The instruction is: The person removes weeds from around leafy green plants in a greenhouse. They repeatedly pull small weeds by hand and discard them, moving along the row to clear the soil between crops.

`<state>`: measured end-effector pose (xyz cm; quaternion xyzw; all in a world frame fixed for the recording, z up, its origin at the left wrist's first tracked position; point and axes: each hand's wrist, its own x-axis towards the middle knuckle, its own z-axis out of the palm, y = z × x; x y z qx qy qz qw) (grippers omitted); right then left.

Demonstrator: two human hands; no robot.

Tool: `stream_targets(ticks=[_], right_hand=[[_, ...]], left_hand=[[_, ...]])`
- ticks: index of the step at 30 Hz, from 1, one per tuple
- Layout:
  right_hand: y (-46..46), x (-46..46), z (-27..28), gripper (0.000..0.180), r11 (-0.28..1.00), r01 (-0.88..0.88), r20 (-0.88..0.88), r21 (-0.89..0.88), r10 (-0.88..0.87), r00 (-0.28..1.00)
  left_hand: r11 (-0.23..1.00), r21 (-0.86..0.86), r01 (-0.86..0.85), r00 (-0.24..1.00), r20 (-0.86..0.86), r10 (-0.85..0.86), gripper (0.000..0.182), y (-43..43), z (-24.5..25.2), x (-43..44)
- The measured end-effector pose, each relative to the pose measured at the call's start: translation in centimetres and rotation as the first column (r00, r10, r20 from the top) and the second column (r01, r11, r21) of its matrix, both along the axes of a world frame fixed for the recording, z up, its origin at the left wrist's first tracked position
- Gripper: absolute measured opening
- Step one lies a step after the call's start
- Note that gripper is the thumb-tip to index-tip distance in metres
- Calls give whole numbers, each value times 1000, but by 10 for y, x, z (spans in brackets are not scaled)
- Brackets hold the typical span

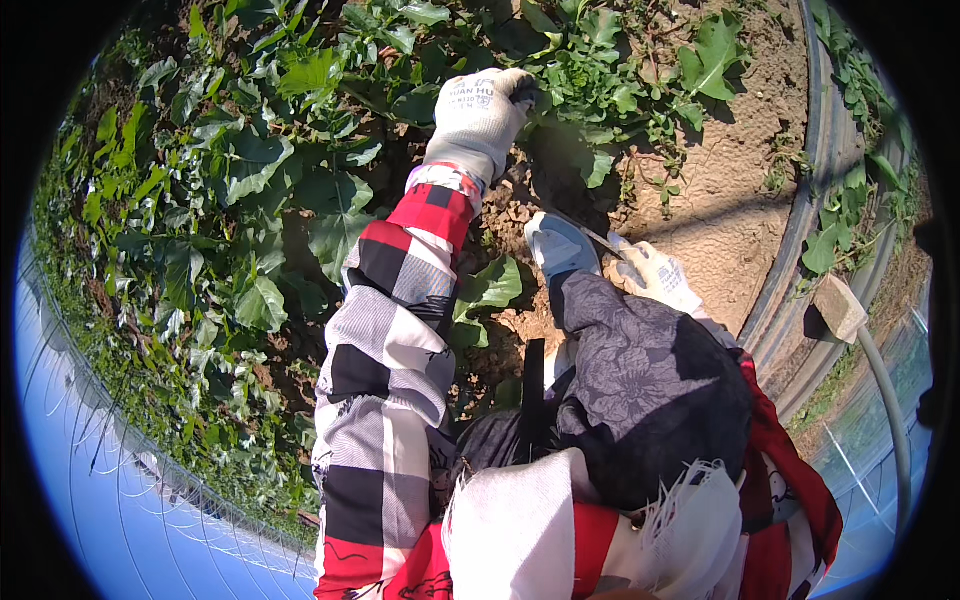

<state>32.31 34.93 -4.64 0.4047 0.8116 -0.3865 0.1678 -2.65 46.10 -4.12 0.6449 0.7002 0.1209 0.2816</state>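
Observation:
My left hand, in a white knit work glove bearing print, is curled into a fist against a leafy green plant. It appears to grip the plant's stems, though the fingertips are in shade and partly hidden. Lower and to the right, my right hand, gloved alike, is closed on a thin-bladed hand tool. The blade slants up and left, passing close by the toe of my pale shoe. My knee in dark patterned cloth hides part of the right forearm.
Dense broad-leaved greens cover the ground on the left. Crumbly soil lies between my hands, with a single leafy plant below. A dry dirt strip runs along a dark edging on the right. Beyond stands a block on a bent pole.

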Motion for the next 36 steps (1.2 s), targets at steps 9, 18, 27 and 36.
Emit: stream_targets(ticks=[9, 18, 27, 36], right_hand=[[16, -19, -29, 30, 940, 341, -197, -14, -337, 921], [-12, -13, -35, 37, 922, 386, -250, -32, -381, 890], [-1, -48, -29, 39, 601, 598, -16, -530, -712, 702], [-32, -1, -55, 62, 954, 259, -142, -150, -280, 949]], left_hand=[[975, 27, -222, 975, 31, 222, 24, 6, 16, -7], [974, -1, -226, 973, 43, 226, 24, 12, 15, -9], [985, 67, -160, 987, 12, 159, 24, 16, 19, -4], [985, 54, -161, 986, -40, 163, 22, 22, 25, -3]])
